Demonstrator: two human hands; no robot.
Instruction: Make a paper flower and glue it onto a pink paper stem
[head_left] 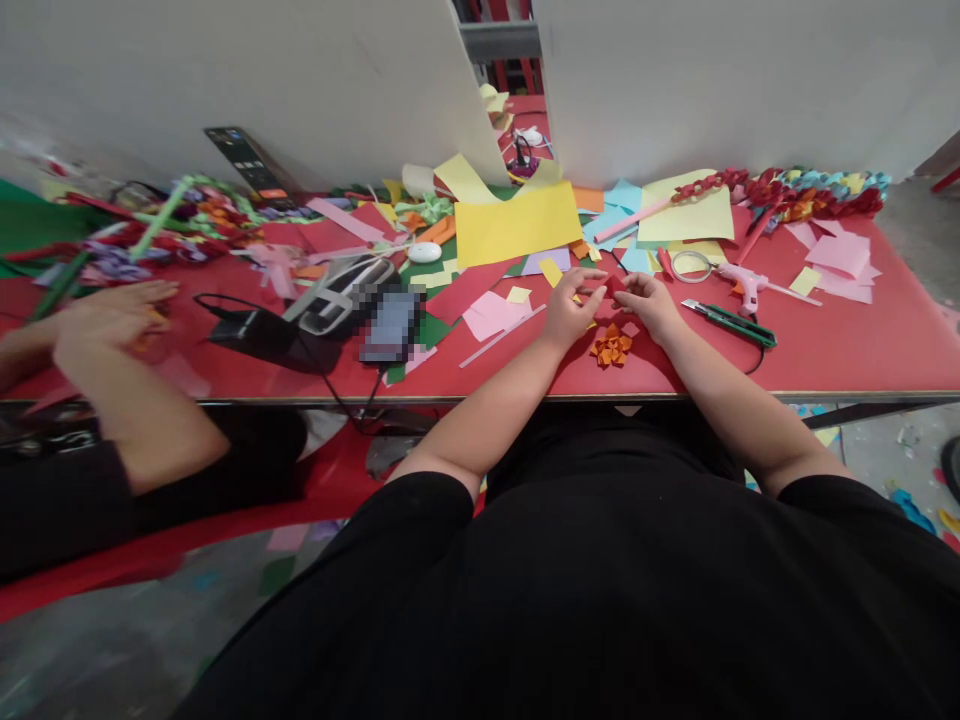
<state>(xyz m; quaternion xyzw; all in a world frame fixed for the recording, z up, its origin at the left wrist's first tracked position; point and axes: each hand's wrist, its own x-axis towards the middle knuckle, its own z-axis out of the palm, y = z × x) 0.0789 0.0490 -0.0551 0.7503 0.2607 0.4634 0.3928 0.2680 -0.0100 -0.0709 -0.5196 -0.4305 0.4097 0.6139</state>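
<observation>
Between the fingertips of both hands is a small folded piece of red paper, held just above the table. My left hand pinches it from the left, and my right hand grips its right side with bent fingers. Part of the paper is covered by the fingers. Just below, near the table's front edge, lies an orange folded paper flower. Scraps of yellow paper show beside my left fingers.
Right of my hands lie a green utility knife, a pink glue gun and a tape roll. A large yellow sheet lies behind. Leftward are a phone, a black box and a co-worker's arms.
</observation>
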